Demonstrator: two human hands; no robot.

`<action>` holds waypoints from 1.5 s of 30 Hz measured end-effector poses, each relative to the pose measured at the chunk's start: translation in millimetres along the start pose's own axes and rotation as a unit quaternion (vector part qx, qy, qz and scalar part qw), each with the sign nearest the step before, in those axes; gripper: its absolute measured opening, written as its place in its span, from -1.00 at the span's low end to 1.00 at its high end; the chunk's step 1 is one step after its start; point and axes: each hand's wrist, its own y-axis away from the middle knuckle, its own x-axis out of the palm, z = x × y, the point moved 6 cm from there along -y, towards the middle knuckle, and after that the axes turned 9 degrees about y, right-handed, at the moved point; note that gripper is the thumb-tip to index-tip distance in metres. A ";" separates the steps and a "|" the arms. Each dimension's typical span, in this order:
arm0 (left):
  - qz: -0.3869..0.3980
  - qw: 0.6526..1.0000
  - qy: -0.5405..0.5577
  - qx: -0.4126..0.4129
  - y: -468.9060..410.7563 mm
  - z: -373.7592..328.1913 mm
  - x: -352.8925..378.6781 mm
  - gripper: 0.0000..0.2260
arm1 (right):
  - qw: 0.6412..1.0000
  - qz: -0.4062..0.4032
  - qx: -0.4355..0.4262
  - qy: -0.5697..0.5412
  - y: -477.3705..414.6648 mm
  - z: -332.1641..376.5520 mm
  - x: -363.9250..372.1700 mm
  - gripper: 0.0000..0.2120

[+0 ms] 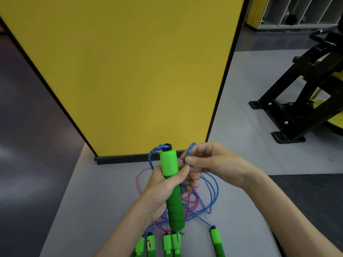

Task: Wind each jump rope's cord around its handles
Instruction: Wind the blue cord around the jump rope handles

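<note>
Gripping handle (pixel 168 162), left hand (pixel 161 191), spare handles (pixel 215 238) cropped

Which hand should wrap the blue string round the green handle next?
The right hand. It pinches the blue cord beside the top of the green handle, so it can probably loop it round. The left hand is busy gripping that handle upright.

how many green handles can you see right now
6 green handles: one upright in the left hand; four side by side at the bottom edge; one apart on their right. More may be cut off below.
</note>
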 end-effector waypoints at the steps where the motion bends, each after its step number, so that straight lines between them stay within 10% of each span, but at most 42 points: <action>1: 0.000 1.000 0.003 -0.002 0.2 0.4 0.0 -0.79 | 0.999 -0.032 -0.010 -0.015 -1.4 3.5 -4.1 -0.76; 6: -0.003 1.000 0.007 -0.009 2.2 4.1 -1.9 -0.79 | 0.934 -0.269 -0.048 -0.228 -1.0 3.9 -46.5 -0.96; 13: -0.007 1.000 0.005 0.002 0.1 1.3 -0.2 -0.81 | 1.000 -0.001 0.010 -0.028 0.2 0.2 -2.8 -0.80; 20: 0.005 1.000 0.001 -0.004 1.7 2.9 -0.3 -0.79 | 0.933 -0.272 -0.068 -0.228 -0.1 5.4 -46.0 -0.96; 26: -0.002 1.000 0.002 -0.004 -0.1 3.6 -1.0 -0.78 | 1.000 0.002 0.016 -0.015 2.4 3.8 -5.8 -0.81; 32: 0.013 1.000 0.004 -0.013 2.2 6.7 2.7 -0.78 | 0.950 -0.241 -0.066 -0.185 1.6 12.3 -43.6 -0.94; 38: 0.000 1.000 0.002 -0.007 0.2 6.4 2.1 -0.77 | 0.999 -0.012 0.014 0.031 0.6 2.2 -8.1 -0.78; 45: 0.007 1.000 0.011 -0.014 0.1 6.7 3.1 -0.77 | 0.950 -0.252 -0.062 -0.176 -1.8 9.0 -35.9 -0.93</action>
